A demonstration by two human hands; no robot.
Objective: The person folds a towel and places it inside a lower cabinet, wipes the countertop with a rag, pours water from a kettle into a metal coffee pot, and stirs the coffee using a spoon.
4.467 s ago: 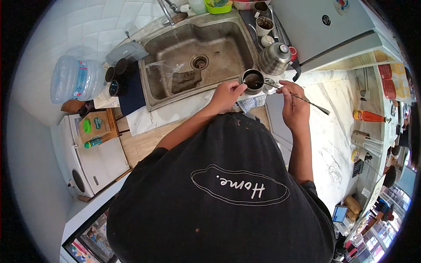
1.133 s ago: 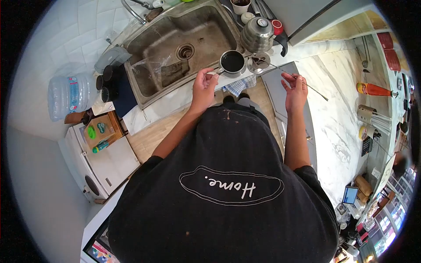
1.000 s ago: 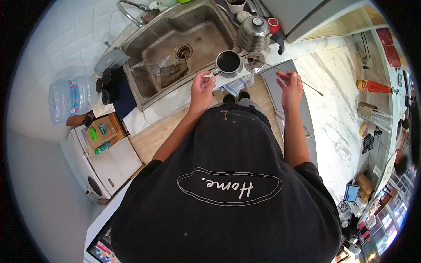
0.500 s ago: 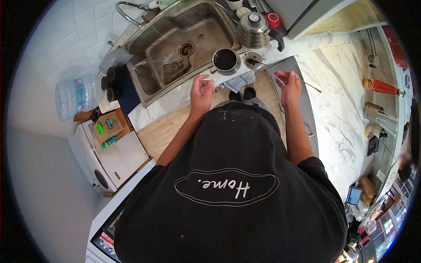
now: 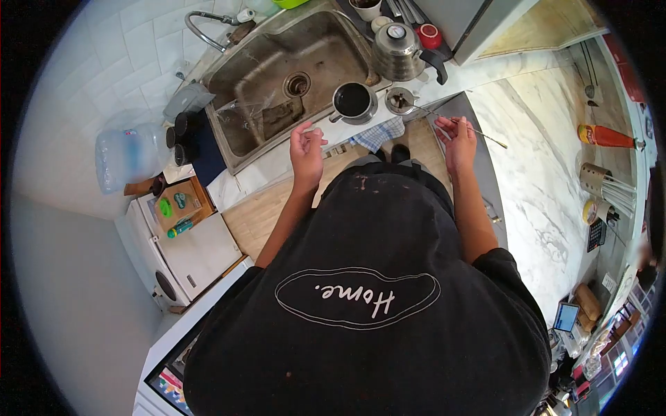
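Observation:
In the head view, my right hand (image 5: 458, 147) is closed round a long thin metal bar spoon (image 5: 490, 137). The spoon slants from the fingers down to a small clear glass (image 5: 391, 107), where its far end meets a dark content. Left of that glass stands a metal pitcher (image 5: 354, 102) full of dark liquid, its handle pointing toward me. My left hand (image 5: 307, 158) hovers in front of the pitcher, fingers loosely bent and apart, with nothing in it. A blue checked cloth (image 5: 379, 134) hangs at the counter edge below the glass.
A stained sink (image 5: 277, 59) with a curved faucet (image 5: 201, 31) lies beyond the counter edge. A steel gooseneck kettle (image 5: 397, 59) stands behind the glass, beside a red cup (image 5: 429, 35). On the right is a marble counter (image 5: 534, 187) with a red sauce bottle (image 5: 605, 136).
My left hand has moved slightly left, its fingers a little more raised. My right hand still holds the spoon in nearly the same place. The view has shifted slightly.

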